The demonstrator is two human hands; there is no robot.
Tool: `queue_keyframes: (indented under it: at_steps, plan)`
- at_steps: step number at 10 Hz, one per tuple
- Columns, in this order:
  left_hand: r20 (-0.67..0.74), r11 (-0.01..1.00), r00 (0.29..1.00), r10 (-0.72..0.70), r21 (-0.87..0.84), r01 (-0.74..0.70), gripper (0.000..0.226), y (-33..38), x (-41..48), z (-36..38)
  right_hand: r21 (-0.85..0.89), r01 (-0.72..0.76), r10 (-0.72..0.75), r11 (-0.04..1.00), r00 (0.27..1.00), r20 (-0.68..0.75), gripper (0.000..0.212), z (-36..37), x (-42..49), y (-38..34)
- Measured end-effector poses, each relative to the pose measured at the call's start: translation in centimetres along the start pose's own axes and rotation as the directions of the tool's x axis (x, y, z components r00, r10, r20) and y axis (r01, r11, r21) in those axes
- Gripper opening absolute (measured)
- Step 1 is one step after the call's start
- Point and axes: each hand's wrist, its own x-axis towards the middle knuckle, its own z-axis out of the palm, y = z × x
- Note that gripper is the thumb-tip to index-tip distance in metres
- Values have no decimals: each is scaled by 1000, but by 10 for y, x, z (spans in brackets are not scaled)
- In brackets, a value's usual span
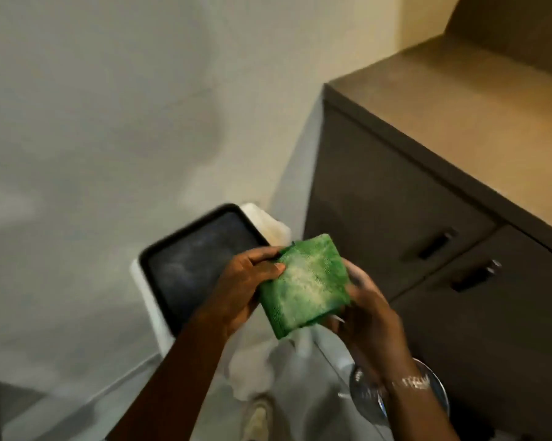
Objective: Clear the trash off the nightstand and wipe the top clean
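a folded green cloth (304, 286) is gripped between both hands, left hand (249, 281) clasping its left edge, right hand (368, 308) cupping the right. the nightstand (478, 122) lies up and to the right, top apparently bare, nearer the right hand. its long edge runs away rightward; the bin (201, 265) sits left.

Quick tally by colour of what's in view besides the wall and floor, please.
Green: 1, folded cloth, held by left hand and right hand
Dark brown: 1, cabinet
White with black lid: 1, bin
Silver: 1, bracelet
Total: 4
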Motion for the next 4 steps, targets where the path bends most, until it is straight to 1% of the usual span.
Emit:
queue_keyframes:
  at_steps: [1,2,3,4]
  plan:
    - [-206,979,972,110,193,-70,25,33,-6,-64,-233,-26,-8,972,989,-146,31,77,53,16]
    - [-501,858,842,202,505,95,32,31,1,-108,-539,-16,-103,842,976,-189,33,130,92,48]
    - [-471,782,858,205,606,146,47,21,8,-123,-767,-67,-129,638,973,-192,39,143,111,70]
    - [-452,754,863,226,642,139,48,18,14,-135,-786,-147,-129,600,952,-277,42,141,103,67]
